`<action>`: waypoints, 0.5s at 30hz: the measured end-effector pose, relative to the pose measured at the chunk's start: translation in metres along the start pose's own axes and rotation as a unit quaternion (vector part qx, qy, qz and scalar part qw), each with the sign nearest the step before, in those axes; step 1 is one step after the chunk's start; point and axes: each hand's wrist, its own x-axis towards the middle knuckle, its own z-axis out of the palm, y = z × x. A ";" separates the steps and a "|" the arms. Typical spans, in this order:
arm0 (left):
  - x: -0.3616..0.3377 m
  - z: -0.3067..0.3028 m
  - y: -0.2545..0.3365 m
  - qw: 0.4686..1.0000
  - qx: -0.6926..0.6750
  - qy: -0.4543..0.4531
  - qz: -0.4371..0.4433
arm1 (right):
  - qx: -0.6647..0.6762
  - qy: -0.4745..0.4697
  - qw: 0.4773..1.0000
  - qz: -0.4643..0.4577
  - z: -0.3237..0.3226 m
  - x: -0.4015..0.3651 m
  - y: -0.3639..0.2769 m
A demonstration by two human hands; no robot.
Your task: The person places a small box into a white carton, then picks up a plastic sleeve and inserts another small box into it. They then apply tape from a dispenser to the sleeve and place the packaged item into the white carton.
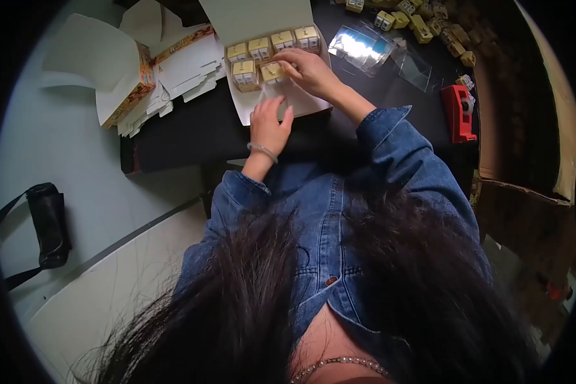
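Note:
An open white carton (312, 110) lies on the black table with several small yellow-and-white boxes (259, 48) standing in its far part. In the nearer row, another small box (243, 73) stands at the left. My right hand (310, 73) reaches in from the right, its fingers bent and closed on the small yellow box (272, 72) beside it; part of that box is hidden by the fingers. Over the carton's near edge is my left hand (270, 125), thumb and fingers apart, holding nothing that I can see.
Flattened white cartons (192, 69) with orange printed edges pile up at the left. Clear plastic film (361, 48) lies right of the carton. More small yellow boxes (422, 29) are heaped at the far right, above a red tape dispenser (457, 114). A black bag (48, 224) is at the lower left.

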 end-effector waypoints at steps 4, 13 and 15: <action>-0.015 -0.002 0.000 0.999 0.029 -0.034 0.026 | -0.062 0.002 0.998 0.002 -0.001 -0.015 -0.022; -0.015 0.004 0.008 0.998 0.018 -0.014 0.050 | -0.048 0.108 0.993 0.012 0.031 -0.010 -0.019; -0.014 0.003 0.009 0.999 0.003 -0.020 0.050 | -0.082 0.153 0.985 0.005 0.000 -0.012 -0.027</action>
